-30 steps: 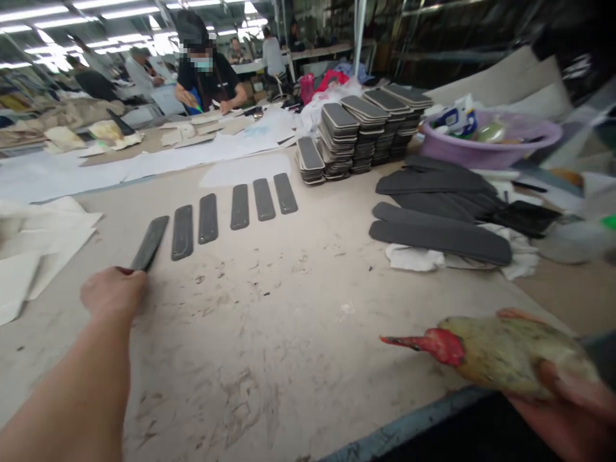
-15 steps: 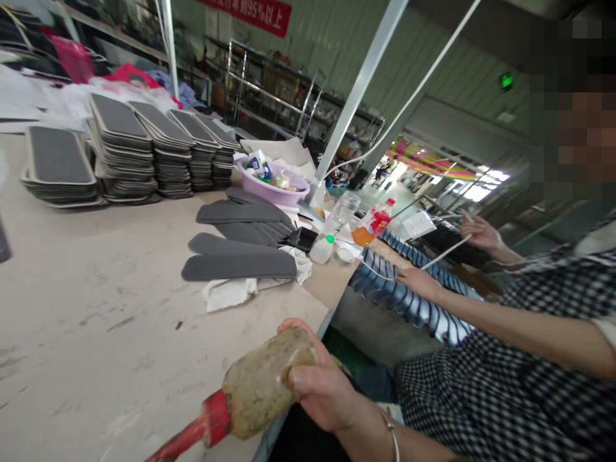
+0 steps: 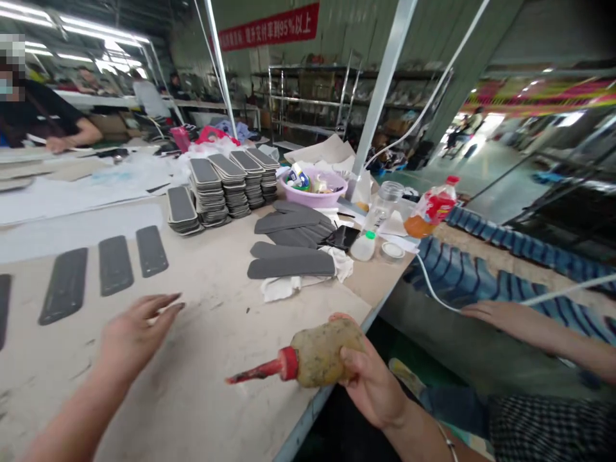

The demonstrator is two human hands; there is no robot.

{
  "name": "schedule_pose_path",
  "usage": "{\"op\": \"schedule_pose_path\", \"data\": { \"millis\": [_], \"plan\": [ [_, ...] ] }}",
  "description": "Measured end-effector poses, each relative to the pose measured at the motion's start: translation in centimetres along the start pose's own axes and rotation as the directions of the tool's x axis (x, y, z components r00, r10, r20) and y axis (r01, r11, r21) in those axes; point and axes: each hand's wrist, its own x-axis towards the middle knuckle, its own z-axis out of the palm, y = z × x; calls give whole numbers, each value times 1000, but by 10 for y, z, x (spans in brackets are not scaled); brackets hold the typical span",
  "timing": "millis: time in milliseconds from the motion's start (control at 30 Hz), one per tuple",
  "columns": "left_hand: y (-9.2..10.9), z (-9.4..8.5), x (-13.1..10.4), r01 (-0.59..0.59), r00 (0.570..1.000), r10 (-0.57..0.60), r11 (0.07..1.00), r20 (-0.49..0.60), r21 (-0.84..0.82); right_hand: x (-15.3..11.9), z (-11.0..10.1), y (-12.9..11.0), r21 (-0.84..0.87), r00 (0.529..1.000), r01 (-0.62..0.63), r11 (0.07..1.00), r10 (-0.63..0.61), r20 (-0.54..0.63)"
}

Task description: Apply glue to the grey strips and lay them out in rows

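Observation:
My right hand (image 3: 373, 378) is wrapped round a glue bottle (image 3: 327, 353), yellowish and stained, lying tilted over the table's near edge. Its long red nozzle (image 3: 257, 371) points left. Above the tabletop on the left, my left hand (image 3: 137, 333) holds nothing, thumb and fingers apart. Just beyond it, several dark grey padded strips (image 3: 115, 266) lie spaced in a row, with shiny marks on some. More grey strips (image 3: 291, 262) sit in a loose pile on a white cloth (image 3: 282, 289) at mid-table.
Stacks of grey strips with pale edges (image 3: 206, 192) stand further back, near a purple basin (image 3: 315, 192). A drink bottle (image 3: 433, 208), a clear jar (image 3: 385, 208) and a green-capped bottle (image 3: 363, 247) crowd the right corner. Beside the table, a co-worker's hand (image 3: 500, 317) rests by blue pieces.
The view has swung left, bringing my left hand and the row of strips into sight. My right hand still grips the glue bottle, whose nozzle now points less downward.

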Motion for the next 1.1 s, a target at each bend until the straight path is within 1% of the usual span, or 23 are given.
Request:
{"op": "schedule_pose_path", "data": {
  "millis": [67,133,167,200,267,333,400,500,567,600,667,733,833,900,967,1000,1033,1100],
  "plan": [
    [38,26,18,-82,997,82,996,8,-22,0,-3,-1,39,1000,-5,999,5,-15],
    [73,49,36,-225,973,227,974,32,-38,-1,-6,-2,67,999,-2,998,5,-34],
    [87,57,44,-282,958,283,959,48,-31,-1,-7,-3,78,999,-1,997,4,-44],
    [99,65,52,-325,943,325,946,72,-18,-2,-8,-4,89,999,1,996,4,-55],
    [111,75,66,-384,917,378,923,128,21,-3,-9,-6,126,998,-3,992,11,-63],
    [113,84,78,-435,888,419,899,189,48,-2,-9,-8,171,998,-14,985,24,-53],
    [107,95,88,-485,857,463,873,229,52,1,-10,-9,205,999,-18,979,27,-40],
    [93,112,100,-538,826,516,842,226,45,6,-15,-10,224,999,-7,975,15,-32],
    [85,117,102,-552,819,533,833,212,38,7,-18,-12,232,999,-16,972,25,-37],
    [84,116,102,-556,817,537,831,211,36,7,-19,-13,237,999,-23,971,34,-42],
    [87,109,99,-553,820,534,832,206,46,5,-20,-16,253,998,-37,967,51,-48],
    [97,95,94,-532,842,514,841,163,96,4,-20,-18,276,998,-30,961,45,-48],
    [111,64,84,-453,883,469,849,6,271,3,-19,-19,293,999,-6,956,21,-48],
    [112,40,70,-404,878,469,829,-90,386,3,-18,-18,287,999,-5,958,20,-50],
    [104,15,45,-394,860,494,804,-131,444,1,-18,-18,271,998,-13,963,29,-57],
    [99,1,26,-398,854,504,793,-130,462,-1,-17,-18,259,998,-14,966,30,-60],
    [94,-12,3,-400,851,510,780,-120,481,-3,-17,-18,243,998,-11,970,27,-64],
    [88,-35,-50,-393,859,505,761,-91,516,-6,-16,-18,197,997,3,980,12,-76]
  ]
}}
